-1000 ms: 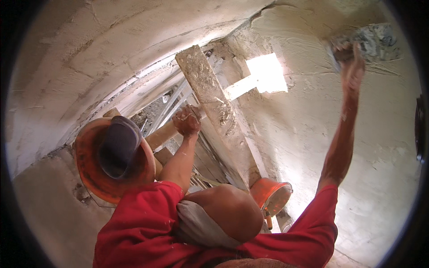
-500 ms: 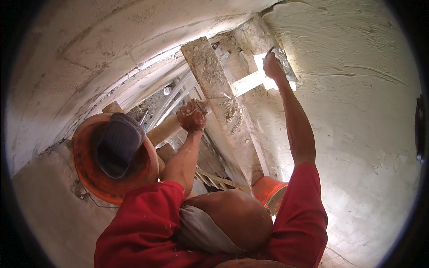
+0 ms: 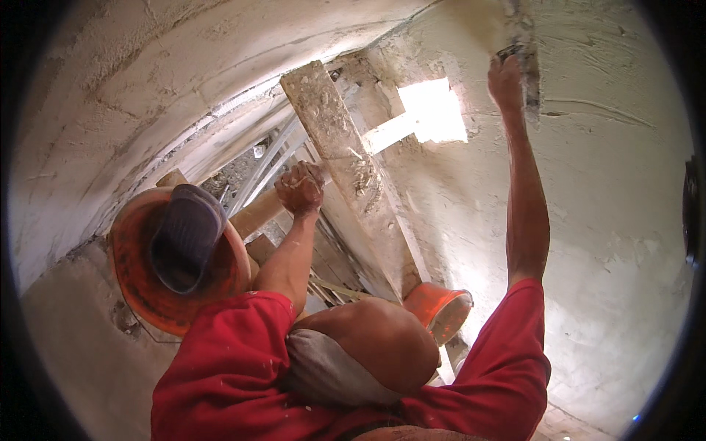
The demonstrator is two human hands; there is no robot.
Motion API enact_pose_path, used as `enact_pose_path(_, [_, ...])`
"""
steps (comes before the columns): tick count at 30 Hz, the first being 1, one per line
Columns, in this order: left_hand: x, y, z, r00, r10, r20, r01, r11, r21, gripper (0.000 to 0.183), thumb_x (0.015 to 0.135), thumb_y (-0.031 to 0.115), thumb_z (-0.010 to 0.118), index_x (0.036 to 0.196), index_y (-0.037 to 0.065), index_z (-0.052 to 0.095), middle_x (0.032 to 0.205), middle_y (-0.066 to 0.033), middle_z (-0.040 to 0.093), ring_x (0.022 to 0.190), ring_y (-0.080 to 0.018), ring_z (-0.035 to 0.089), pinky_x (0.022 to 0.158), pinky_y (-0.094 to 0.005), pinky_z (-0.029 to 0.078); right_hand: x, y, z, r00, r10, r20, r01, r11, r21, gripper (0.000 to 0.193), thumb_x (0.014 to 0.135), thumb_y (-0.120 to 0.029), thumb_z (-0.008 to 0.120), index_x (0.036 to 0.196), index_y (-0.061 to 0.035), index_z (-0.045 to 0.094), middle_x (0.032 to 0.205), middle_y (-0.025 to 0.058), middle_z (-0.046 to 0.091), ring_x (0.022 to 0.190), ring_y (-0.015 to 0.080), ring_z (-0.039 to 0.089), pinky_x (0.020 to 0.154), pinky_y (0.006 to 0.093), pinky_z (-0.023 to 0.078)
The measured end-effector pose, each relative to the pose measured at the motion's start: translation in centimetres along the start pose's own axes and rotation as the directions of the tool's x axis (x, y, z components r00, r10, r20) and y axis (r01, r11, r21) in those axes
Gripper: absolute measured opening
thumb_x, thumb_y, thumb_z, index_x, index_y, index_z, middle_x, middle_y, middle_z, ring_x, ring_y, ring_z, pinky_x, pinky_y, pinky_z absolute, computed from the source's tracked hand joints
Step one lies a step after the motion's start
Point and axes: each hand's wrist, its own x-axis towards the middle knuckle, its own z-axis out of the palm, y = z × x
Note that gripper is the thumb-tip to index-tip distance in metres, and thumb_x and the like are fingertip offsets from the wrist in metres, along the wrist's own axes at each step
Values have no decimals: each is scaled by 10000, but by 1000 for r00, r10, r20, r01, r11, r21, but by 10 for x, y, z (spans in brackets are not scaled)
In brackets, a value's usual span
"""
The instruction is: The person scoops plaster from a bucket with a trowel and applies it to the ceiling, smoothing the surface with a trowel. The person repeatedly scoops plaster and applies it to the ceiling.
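Left hand [image 3: 299, 188] has grip closed on wooden pole [image 3: 254, 214]; right hand [image 3: 506, 84] grips trowel [image 3: 532, 90] against plastered wall [image 3: 610, 213].

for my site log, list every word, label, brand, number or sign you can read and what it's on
None readable: no lettering shows on the large orange bucket, small orange bucket or plastered wall. The flat tool in the right hand is too blurred to check.

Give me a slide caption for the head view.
Right hand holding a flat trowel against a pale plastered wall, left hand gripping a wooden pole.
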Motion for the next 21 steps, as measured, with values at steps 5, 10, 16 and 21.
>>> enact_pose_path(5, [-2, -8, 5, 999, -5, -31, 5, 1000, 13, 189, 778, 282, 574, 877, 121, 586, 829, -27, 585, 784, -199, 565, 754, -358, 418, -19, -17, -24, 932, -256, 256, 297, 137, -945, 386, 905, -262, 565, 1098, 65, 497, 947, 191, 592, 839, 247, 616, 648, 322, 497])
enact_pose_path(10, [-6, -7, 24, 993, 53, -107, -59, 997, -52, 255, 797, 277, 566, 956, 83, 611, 837, -30, 614, 785, -210, 582, 729, -363, 431, -79, -33, 6, 824, -239, 514, 277, -621, -733, 402, 926, -308, 547, 1120, 43, 572, 1025, 147, 611, 912, 175, 601, 656, 271, 503])
enact_pose_path(16, [-14, -15, 35, 999, 20, 41, -19, 1000, -10, 282, 804, 262, 527, 1000, 78, 610, 910, -48, 594, 854, -207, 559, 755, -388, 418, -124, -73, 87, 963, -270, -14, 251, 911, -328, 328, 958, -209, 487, 1176, 35, 490, 960, 93, 645, 795, 228, 637, 767, 330, 516])
enact_pose_path(21, [-10, -17, 31, 992, 127, 11, -127, 992, 9, 292, 751, 285, 571, 970, 99, 621, 910, -58, 602, 804, -214, 568, 650, -429, 409, -130, -99, 124, 931, -26, 365, 133, 953, -272, 364, 908, -198, 499, 1196, 23, 472, 1000, 123, 630, 794, 256, 664, 676, 406, 536])
